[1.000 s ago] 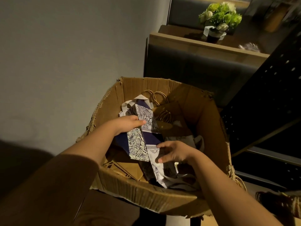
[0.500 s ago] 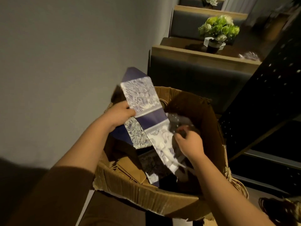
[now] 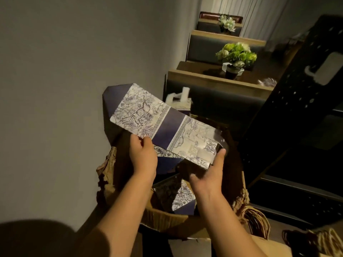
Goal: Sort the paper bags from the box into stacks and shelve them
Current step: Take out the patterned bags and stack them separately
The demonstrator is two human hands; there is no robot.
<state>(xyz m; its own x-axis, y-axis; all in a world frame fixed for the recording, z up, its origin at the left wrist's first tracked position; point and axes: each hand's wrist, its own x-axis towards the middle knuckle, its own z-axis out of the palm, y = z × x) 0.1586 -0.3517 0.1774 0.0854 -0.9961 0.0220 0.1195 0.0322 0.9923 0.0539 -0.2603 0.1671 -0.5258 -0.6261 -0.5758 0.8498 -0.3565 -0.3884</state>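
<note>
A flat folded paper bag (image 3: 163, 125) with a blue-and-white toile print and a navy band is held up above the cardboard box (image 3: 163, 217). My left hand (image 3: 143, 154) grips its lower left edge, with the thumb on top. The fingers of my right hand (image 3: 209, 175) press against the bag's right end from below. A white ribbon handle (image 3: 181, 98) sticks up behind the bag. Another printed bag (image 3: 183, 199) lies inside the box beneath my hands. The box's torn left wall (image 3: 105, 175) shows beside my left wrist.
A grey wall (image 3: 74, 71) runs along the left. Behind the box are dark booth seats (image 3: 219, 104) with wooden tops and a flower pot (image 3: 234, 62). A black perforated metal shelf (image 3: 297, 108) stands to the right. Brown bags with twine handles (image 3: 259, 221) lie at bottom right.
Both hands have lifted the printed bag up out of the box and turned it nearly level. My right hand moved from inside the box to the bag's right end.
</note>
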